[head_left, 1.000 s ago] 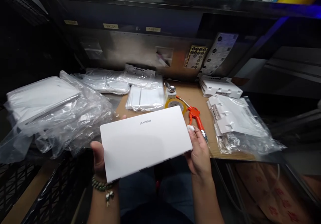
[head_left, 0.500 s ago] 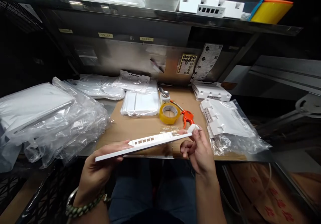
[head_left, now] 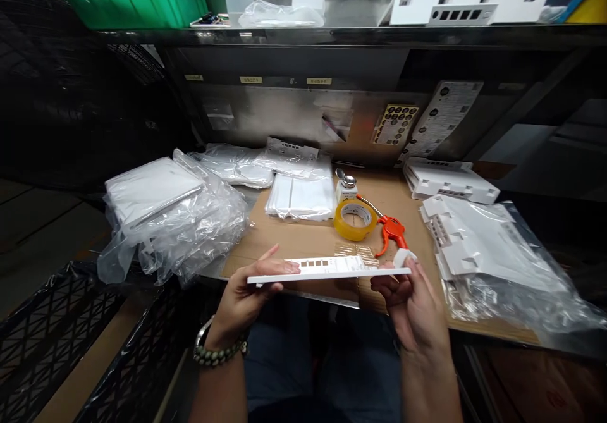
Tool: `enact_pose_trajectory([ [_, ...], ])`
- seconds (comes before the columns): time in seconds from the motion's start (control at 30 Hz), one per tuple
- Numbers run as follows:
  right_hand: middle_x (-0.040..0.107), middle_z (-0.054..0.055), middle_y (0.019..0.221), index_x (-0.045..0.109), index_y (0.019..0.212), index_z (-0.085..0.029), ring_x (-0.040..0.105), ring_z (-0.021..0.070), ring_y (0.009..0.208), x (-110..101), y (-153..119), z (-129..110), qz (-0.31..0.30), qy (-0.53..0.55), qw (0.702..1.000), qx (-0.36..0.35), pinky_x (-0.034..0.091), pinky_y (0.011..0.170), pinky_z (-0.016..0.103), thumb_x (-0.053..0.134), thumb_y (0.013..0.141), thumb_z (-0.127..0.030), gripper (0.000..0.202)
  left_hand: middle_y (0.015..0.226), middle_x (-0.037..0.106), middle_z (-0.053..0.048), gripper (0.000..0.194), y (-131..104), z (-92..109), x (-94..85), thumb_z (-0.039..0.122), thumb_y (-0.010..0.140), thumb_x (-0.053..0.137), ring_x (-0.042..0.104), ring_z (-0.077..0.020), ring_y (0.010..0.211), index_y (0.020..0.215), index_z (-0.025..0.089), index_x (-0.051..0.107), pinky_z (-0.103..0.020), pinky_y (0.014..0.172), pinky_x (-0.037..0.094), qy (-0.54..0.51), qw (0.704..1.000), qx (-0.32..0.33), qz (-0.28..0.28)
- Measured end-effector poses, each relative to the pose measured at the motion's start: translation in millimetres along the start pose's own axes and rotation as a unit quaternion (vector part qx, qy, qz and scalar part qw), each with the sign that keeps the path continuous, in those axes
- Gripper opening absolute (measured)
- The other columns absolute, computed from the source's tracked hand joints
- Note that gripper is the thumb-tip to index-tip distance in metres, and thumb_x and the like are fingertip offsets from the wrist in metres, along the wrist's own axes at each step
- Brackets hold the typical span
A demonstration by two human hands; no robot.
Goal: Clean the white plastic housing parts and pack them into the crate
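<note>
1. While the left hand (head_left: 251,293) pinches the left end of the white panel (head_left: 327,275), the right hand (head_left: 420,303) grips its right end, thumb and forefinger holding a white wad (head_left: 401,257).
2. The panel lies edge-on above the worktop's (head_left: 303,236) near side, tape roll (head_left: 342,228) at one o'clock, orange air gun (head_left: 392,228) at two.
3. This seems a handling step; any turning would call for supporting both ends, any wiping for a light wad and steady left pinch.

Both hands, left (head_left: 253,287) and right (head_left: 412,296), hold a white plastic housing (head_left: 332,275) nearly edge-on. Beyond it, yellow tape (head_left: 342,226) sits beside an orange air blow gun (head_left: 392,228) on cardboard (head_left: 289,236).
</note>
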State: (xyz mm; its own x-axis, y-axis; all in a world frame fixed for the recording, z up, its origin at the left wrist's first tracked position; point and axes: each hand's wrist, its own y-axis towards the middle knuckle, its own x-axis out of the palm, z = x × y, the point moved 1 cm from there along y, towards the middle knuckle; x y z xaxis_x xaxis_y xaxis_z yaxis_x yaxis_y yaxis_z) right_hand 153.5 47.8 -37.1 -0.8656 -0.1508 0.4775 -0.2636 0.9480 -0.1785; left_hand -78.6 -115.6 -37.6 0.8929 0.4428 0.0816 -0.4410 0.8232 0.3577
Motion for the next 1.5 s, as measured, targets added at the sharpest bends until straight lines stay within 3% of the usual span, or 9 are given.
enact_pose_trajectory([
  [0.1,0.061,0.001,0.075,0.056,0.091,-0.015,0.059,0.011,0.061,3,-2,-3,-0.012,-0.014,0.999,-0.046,0.052,0.058,0.021,0.08,0.08,-0.057,0.05,0.12,0.07,-0.012,0.062,2,-4,4.6,0.072,0.089,0.05,0.055,-0.0256,0.139,0.1,0.019,0.081,-0.044,0.137,0.016,-0.017,0.998,0.062,-0.025],
  [0.23,0.053,0.0,0.07,0.05,0.082,-0.014,0.053,0.0075,0.066,5,-9,-8,-0.014,-0.04,0.985,-0.168,0.049,0.066,0.016,0.064,0.097,-0.049,0.041,0.164,0.032,0.005,0.071,10,-11,21.2,0.081,0.091,0.032,0.021,-0.0205,0.161,0.136,0.036,0.064,-0.043,0.135,0.023,-0.3,0.93,-0.092,0.193],
  [0.3,0.053,0.0,0.07,0.052,0.093,-0.016,0.052,0.0095,0.067,3,-12,-8,-0.017,-0.053,0.978,-0.199,0.049,0.067,0.019,0.058,0.1,-0.046,0.032,0.166,0.03,0.0,0.071,13,-15,28.6,0.069,0.094,0.043,0.025,-0.0215,0.159,0.155,0.032,0.043,-0.044,0.135,0.023,-0.405,0.86,-0.213,0.225],
  [0.4,0.058,0.001,0.07,0.05,0.112,-0.019,0.051,0.0122,0.063,-7,-12,-4,-0.047,-0.088,0.967,-0.233,0.047,0.063,0.022,0.052,0.102,-0.043,0.026,0.157,0.042,-0.017,0.082,17,-18,32.2,0.063,0.096,0.039,0.035,-0.0274,0.155,0.159,0.009,0.036,-0.044,0.134,0.026,-0.49,0.785,-0.36,0.118],
  [0.57,0.069,0.005,0.096,0.051,0.119,-0.023,0.067,0.0165,0.083,-37,13,1,-0.093,-0.192,0.953,-0.216,0.053,0.073,0.028,0.059,0.1,-0.044,0.029,0.139,0.058,-0.023,0.069,27,-11,29.7,0.039,0.101,0.023,0.054,-0.0292,0.14,0.156,0.0,0.037,-0.049,0.128,0.034,-0.529,0.711,-0.445,0.13],
  [0.7,0.063,0.006,0.123,0.072,0.112,-0.022,0.062,0.0157,0.112,-27,9,-4,-0.016,-0.38,0.851,-0.362,0.052,0.089,0.025,0.073,0.092,-0.032,0.022,0.133,0.063,-0.019,0.062,37,2,41.1,0.032,0.099,0.038,0.059,-0.0278,0.133,0.155,0.005,0.042,-0.048,0.127,0.037,-0.535,0.72,-0.394,0.198],
  [0.97,0.065,0.004,0.102,0.069,0.114,-0.018,0.063,0.0101,0.092,70,-70,18,-0.308,-0.367,0.797,-0.367,0.054,0.081,0.022,0.069,0.093,-0.011,0.022,0.133,0.064,-0.017,0.06,45,24,70.7,0.04,0.102,0.041,0.06,-0.0246,0.133,0.152,0.009,0.047,-0.044,0.127,0.038,-0.543,0.754,-0.317,0.191],
  [1.17,0.063,0.005,0.093,0.071,0.105,-0.015,0.061,0.0103,0.085,70,-70,13,-0.336,-0.407,0.747,-0.403,0.05,0.076,0.022,0.067,0.092,-0.009,0.015,0.138,0.061,-0.016,0.061,42,24,65.2,0.043,0.103,0.039,0.057,-0.0243,0.137,0.156,0.013,0.042,-0.044,0.128,0.037,-0.526,0.773,-0.304,0.185],
  [1.5,0.063,0.005,0.095,0.073,0.107,-0.015,0.061,0.0097,0.083,63,-58,15,-0.294,-0.421,0.758,-0.402,0.051,0.074,0.021,0.067,0.094,-0.011,0.016,0.146,0.053,-0.019,0.066,40,22,45.2,0.044,0.105,0.025,0.044,-0.0269,0.148,0.16,0.01,0.033,-0.049,0.133,0.024,-0.548,0.773,-0.275,0.165],
])
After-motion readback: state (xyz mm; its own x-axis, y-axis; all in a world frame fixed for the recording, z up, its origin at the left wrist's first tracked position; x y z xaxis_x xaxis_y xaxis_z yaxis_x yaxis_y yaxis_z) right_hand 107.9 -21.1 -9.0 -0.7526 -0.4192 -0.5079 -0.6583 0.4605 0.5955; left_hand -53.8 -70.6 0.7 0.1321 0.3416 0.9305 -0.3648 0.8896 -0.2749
